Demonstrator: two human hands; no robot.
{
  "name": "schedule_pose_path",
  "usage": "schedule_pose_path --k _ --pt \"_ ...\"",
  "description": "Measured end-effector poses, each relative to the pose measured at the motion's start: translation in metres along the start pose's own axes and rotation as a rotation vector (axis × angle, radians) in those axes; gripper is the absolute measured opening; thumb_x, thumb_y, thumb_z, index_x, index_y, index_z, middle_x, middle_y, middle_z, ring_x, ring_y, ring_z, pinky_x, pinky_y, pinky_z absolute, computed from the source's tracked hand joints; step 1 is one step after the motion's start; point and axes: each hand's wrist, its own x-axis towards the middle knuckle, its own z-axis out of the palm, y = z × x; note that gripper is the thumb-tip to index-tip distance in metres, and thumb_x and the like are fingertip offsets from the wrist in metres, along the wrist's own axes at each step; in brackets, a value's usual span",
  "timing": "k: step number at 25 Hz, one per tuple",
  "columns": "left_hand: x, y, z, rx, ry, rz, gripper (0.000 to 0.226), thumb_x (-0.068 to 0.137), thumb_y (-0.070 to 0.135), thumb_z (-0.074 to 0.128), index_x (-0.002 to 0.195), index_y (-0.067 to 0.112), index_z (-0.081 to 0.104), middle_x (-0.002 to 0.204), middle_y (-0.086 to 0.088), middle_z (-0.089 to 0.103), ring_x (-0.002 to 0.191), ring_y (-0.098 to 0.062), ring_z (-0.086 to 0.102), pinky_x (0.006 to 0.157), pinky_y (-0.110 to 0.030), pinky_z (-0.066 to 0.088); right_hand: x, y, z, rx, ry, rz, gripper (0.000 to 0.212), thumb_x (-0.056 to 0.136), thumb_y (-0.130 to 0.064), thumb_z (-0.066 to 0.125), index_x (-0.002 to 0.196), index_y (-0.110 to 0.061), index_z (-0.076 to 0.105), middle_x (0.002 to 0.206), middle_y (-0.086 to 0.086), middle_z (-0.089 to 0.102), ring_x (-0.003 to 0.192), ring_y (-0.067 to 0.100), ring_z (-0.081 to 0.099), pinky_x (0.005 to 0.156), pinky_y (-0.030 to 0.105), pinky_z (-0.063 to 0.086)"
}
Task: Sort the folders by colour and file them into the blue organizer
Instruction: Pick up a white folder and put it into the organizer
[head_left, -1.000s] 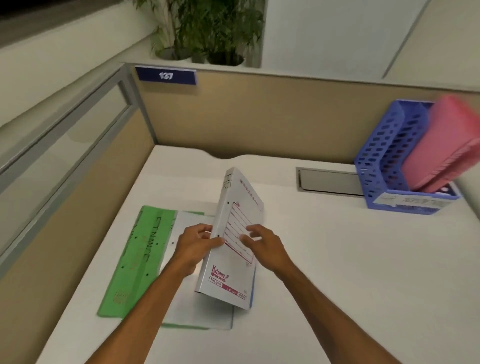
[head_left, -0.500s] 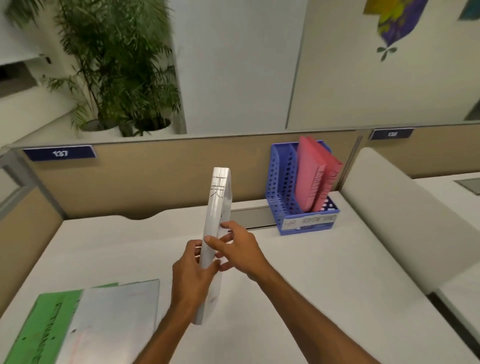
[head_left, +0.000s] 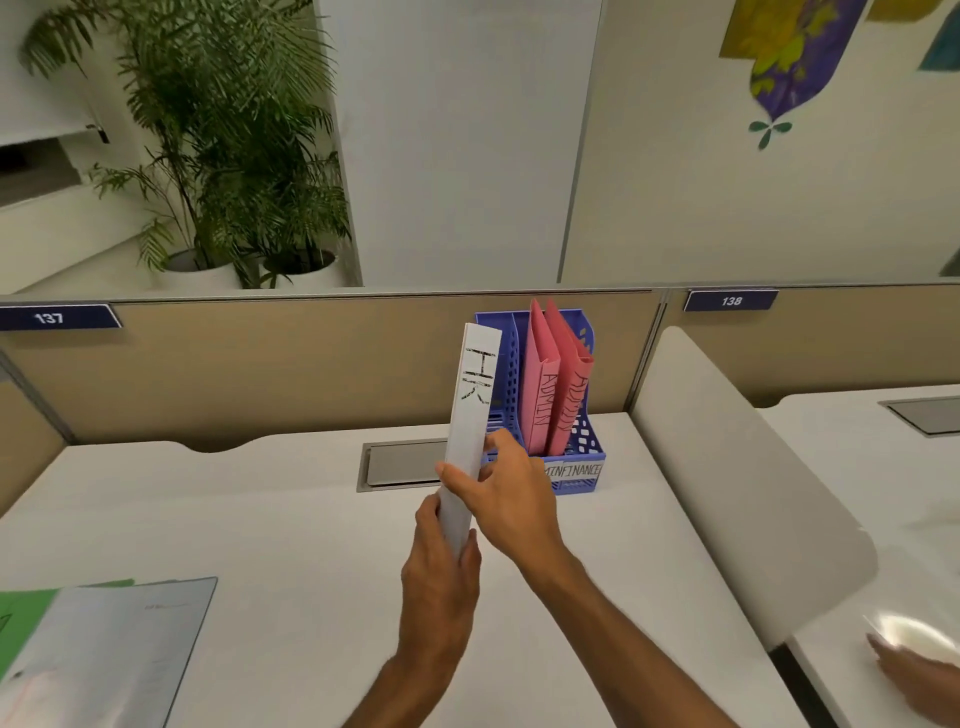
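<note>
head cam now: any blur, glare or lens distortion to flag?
Head view: wide-angle bowing along the beige partition top; motion blur on the green and grey folders lying flat at lower left; bright smeared glare at the neighbouring desk's edge; the upright white folder, with its handwritten spine, and the two pink folders read sharp.

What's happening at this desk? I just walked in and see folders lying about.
A person is filing folders by colour. Both hands, left hand and right hand, hold a white folder upright, spine towards the camera, in front of the blue organizer. Two pink folders already stand in it. A green folder and another pale folder lie flat on the desk.
</note>
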Motion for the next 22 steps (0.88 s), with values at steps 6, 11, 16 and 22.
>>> schedule_pose_path --k 6,11,16,22 --pt "0.007 0.012 0.028 -0.224 -0.179 0.033 0.047 0.089 0.028 0.067 0.126 0.038 0.039 0.13 0.01 0.05 0.114 -0.012 0.058 0.089 -0.017 0.049 0.013 0.017 -0.013 -0.102 0.157 -0.033 0.046 0.078 -0.055 0.065 0.108 -0.031 0.041 0.115 -0.004 0.057 0.087 0.012 0.049 0.071 0.028 0.053" --pt "0.03 0.02 0.023 -0.071 -0.293 0.289 0.088 0.079 0.05 0.071 0.149 0.033 0.02 0.154 0.011 0.033 0.136 -0.011 0.041 0.106 -0.032 0.042 0.022 0.012 -0.036 -0.092 0.216 -0.063 0.048 0.083 -0.049 0.068 0.117 -0.026 0.043 0.119 -0.002 0.057 0.096 0.015 0.054 0.083 0.032 0.056" --pt "0.08 0.03 0.022 -0.025 -0.342 0.46 0.099 0.072 0.063 0.074 0.149 0.034 0.018 0.155 0.014 0.027 0.135 0.002 0.034 0.1 -0.004 0.032 0.037 -0.001 -0.065 -0.089 0.358 -0.19 0.055 0.085 -0.044 0.069 0.127 -0.018 0.044 0.12 0.004 0.063 0.095 0.02 0.066 0.081 0.03 0.06" --pt "0.138 -0.003 0.041 0.223 -0.297 0.317 0.092 0.079 0.052 0.072 0.15 0.031 0.018 0.16 0.006 0.019 0.142 -0.01 0.026 0.105 -0.024 0.03 0.087 0.004 -0.08 0.006 0.495 -0.277 0.055 0.086 -0.041 0.069 0.128 -0.014 0.046 0.127 0.007 0.064 0.095 0.021 0.07 0.063 -0.007 0.036"
